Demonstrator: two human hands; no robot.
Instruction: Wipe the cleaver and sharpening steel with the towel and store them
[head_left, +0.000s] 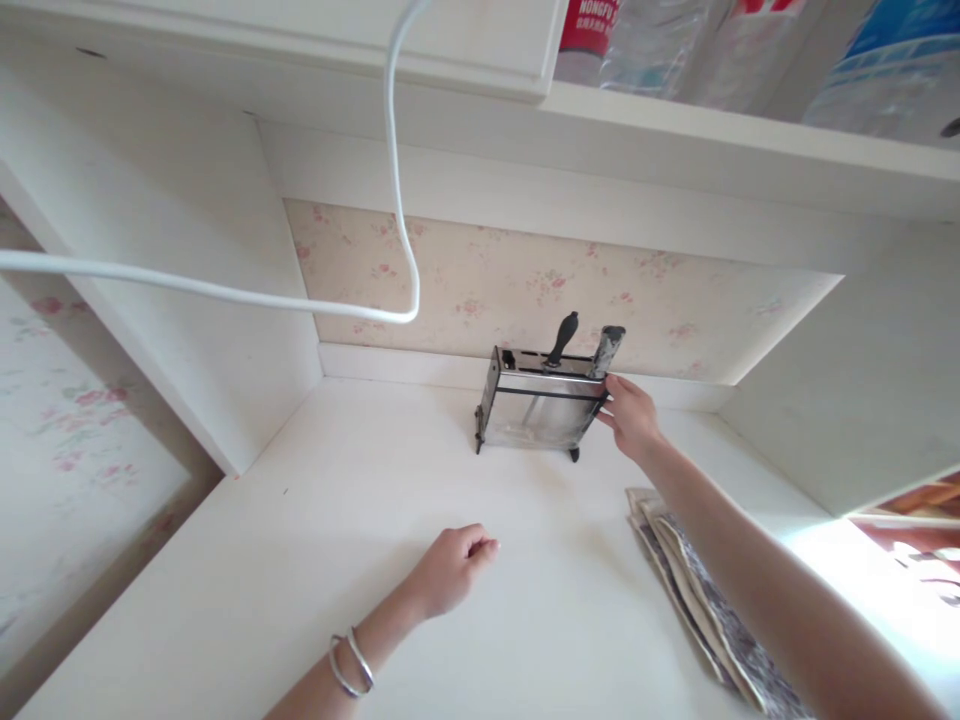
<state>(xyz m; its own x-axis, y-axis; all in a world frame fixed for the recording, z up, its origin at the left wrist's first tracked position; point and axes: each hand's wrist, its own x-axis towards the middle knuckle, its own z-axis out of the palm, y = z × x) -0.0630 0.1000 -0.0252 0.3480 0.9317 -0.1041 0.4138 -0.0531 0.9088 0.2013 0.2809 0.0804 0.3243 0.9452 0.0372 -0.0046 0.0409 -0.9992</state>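
Observation:
A metal knife rack (536,405) stands at the back of the white counter (315,540), against the flowered wall. Two handles stick up from it: a black one (562,338) and a grey one (609,348). My right hand (631,415) reaches to the rack's right end and grips its corner just below the grey handle. My left hand (451,568) rests on the counter in front, fingers curled into a loose fist, with two silver bangles (350,662) on the wrist.
A folded patterned cloth (705,600) lies on the counter under my right forearm. A white cable (397,200) hangs in a loop from above. The shelf overhead (720,140) holds plastic bottles. Side walls close in the nook on both sides.

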